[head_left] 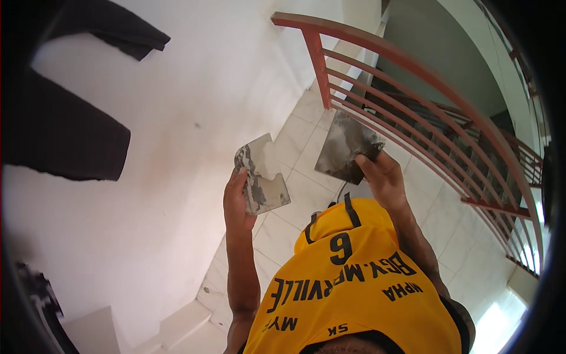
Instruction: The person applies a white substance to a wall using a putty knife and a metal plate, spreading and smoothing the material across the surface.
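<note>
My left hand (237, 197) grips a light grey, squarish flat plate (265, 189) smeared with pale and dark grey paste, its fingers along the left edge. In my right hand (380, 174) is a dark, shiny square metal plate (342, 144) with whitish smears, held at its lower right corner with the thumb on top. The two plates are apart, side by side above the tiled floor, the right one just in front of the railing from this view.
A red-brown metal railing (401, 53) curves along the right, with a dark stairwell beyond it. A white wall (171, 106) fills the left, with dark clothing (65, 135) hanging on it. Pale tiles (298, 121) cover the floor, and a low step (183, 324) is at lower left.
</note>
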Tool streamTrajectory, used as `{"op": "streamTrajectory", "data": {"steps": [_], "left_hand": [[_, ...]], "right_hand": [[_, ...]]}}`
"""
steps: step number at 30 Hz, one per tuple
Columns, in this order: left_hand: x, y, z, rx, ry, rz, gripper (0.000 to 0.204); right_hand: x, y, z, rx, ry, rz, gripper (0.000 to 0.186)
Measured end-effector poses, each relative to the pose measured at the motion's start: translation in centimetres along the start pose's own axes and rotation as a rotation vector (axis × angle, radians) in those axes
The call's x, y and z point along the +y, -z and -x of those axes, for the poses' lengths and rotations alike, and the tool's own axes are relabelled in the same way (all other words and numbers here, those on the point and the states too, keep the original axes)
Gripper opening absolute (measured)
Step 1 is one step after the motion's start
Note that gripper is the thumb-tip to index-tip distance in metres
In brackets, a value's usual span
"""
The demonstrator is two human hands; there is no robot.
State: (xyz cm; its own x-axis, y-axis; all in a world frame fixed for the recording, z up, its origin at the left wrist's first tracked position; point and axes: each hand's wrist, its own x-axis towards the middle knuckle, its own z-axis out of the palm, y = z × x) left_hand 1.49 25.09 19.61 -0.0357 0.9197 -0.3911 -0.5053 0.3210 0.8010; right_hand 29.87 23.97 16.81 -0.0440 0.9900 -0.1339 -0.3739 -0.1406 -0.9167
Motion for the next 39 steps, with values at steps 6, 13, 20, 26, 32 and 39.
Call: {"op": "streamTrajectory", "data": {"steps": [6,13,20,26,32,39], "left_hand": [[1.6,-1.6,-1.1,-0.093,0.048,-0.015,0.036],[3.6,-3.0,-1.0,-0.179,0.061,-0.044,0.038],[4.3,-3.1,-0.5,-0.191,0.033,-0.034,0.036],[4.9,-2.1,-0.7,-0.316,0.060,-0.026,0.034],[6.7,-1.6,-1.5,-0.456,0.142,0.005,0.032],[8.3,-1.0,-2.4,-0.599,0.208,-0.025,0.032]], "right_hand": [[-2.4,-1.6,1.7,-0.051,0.319,0.821,0.033],[-5.1,-2.2,0.4,-0.235,0.807,0.980,0.052],[-7.8,-3.4,-1.4,-0.350,0.974,1.239,0.053],[-9.2,-4.7,-1.0,-0.490,1.122,1.434,0.059],[-11.1,-8.2,1.1,-0.547,1.122,1.570,0.057],[-11.5,-11.2,2.1,-0.554,1.117,1.658,0.048]]}}
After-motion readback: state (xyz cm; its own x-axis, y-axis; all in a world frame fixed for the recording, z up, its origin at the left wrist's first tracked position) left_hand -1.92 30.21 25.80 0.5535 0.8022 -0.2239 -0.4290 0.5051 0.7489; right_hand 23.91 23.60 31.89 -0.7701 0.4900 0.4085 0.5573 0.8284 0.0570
